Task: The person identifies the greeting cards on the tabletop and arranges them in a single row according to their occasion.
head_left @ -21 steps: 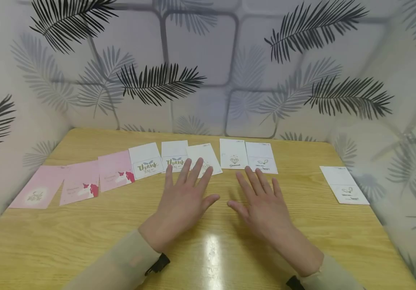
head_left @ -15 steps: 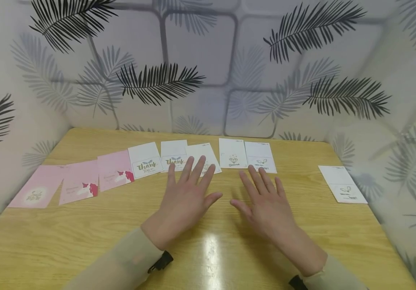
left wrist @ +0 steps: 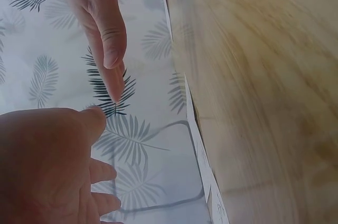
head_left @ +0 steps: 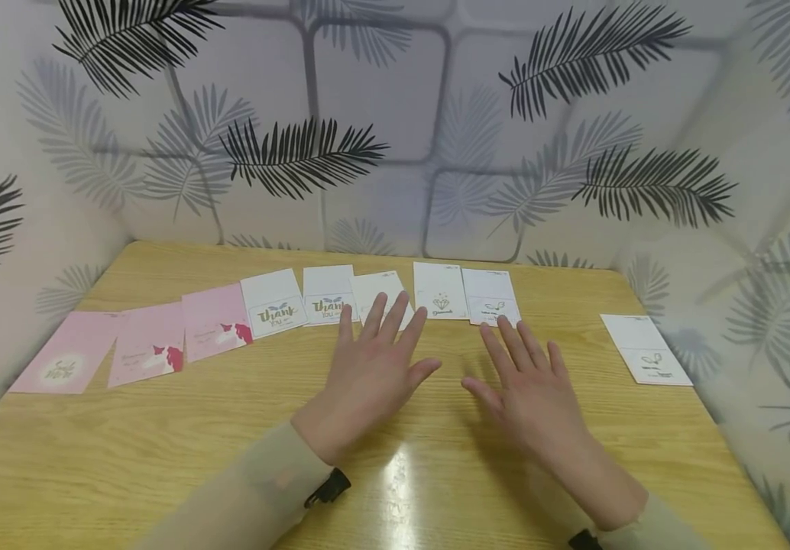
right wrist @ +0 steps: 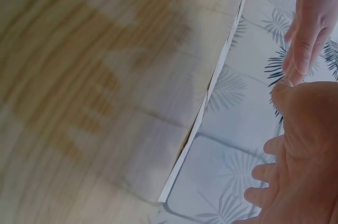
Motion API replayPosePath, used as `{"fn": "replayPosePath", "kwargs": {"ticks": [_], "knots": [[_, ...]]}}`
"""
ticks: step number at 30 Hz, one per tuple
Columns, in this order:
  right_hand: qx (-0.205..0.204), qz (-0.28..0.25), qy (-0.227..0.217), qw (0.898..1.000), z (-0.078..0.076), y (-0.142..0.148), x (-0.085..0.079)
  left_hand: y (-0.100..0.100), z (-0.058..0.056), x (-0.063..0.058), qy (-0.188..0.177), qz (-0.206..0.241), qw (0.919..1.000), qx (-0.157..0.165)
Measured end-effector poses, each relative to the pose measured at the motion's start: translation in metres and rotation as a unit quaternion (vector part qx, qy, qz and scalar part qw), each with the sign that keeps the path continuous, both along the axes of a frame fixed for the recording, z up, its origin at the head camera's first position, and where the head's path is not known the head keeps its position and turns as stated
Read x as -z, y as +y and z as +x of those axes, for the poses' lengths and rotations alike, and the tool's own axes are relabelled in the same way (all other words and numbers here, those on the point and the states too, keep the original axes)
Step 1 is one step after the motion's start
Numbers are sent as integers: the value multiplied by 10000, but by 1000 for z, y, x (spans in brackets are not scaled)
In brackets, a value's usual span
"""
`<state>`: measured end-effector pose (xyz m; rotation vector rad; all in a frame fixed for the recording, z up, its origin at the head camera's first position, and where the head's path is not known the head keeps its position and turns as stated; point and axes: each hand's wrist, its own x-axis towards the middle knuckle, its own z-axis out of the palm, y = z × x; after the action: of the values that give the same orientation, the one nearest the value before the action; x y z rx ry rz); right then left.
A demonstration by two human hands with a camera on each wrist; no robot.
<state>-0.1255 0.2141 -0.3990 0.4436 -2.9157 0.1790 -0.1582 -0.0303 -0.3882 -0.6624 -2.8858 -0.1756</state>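
Observation:
Both hands are held over the wooden table with fingers spread and nothing in them. My left hand (head_left: 373, 374) is palm down, its fingertips overlapping a white card (head_left: 366, 286) that they partly hide. To its right, my right hand (head_left: 539, 397) has its fingertips just below a white card with a leaf-like print and "heart" lettering (head_left: 490, 286). Between the two hands' fingers, farther back, lies a white card with a gold diamond (head_left: 439, 279). In the left wrist view the left palm (left wrist: 45, 160) appears well above the tabletop. Likewise the right palm (right wrist: 309, 139) in the right wrist view.
Leftward the row continues with two white "Thank you" cards (head_left: 273, 302) and three pink cards (head_left: 216, 325). Another white card (head_left: 645, 350) lies alone near the right edge of the table (head_left: 195, 435). Leaf-patterned walls (head_left: 381, 84) enclose the back and sides.
Both hands have drifted to the right, fingers still spread. The left hand has uncovered the second "Thank you" card. The cards keep their arrangement while the head view shifts slightly.

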Motion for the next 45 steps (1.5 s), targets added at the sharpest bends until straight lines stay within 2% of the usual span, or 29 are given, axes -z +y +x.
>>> {"fn": "replayPosePath", "kwargs": {"ticks": [10,26,37,45], "knots": [[264,-45,-70,9996,3,28,3,23,-3,5,-219,-97,9997,59],[544,-57,-142,9984,11,67,1,52,-2,4,-172,108,9996,218],[807,-184,-339,9960,10,94,2,72,-5,5,-315,97,9991,250],[980,-157,-548,9935,6,116,6,87,-7,7,-244,22,9992,316]]}}
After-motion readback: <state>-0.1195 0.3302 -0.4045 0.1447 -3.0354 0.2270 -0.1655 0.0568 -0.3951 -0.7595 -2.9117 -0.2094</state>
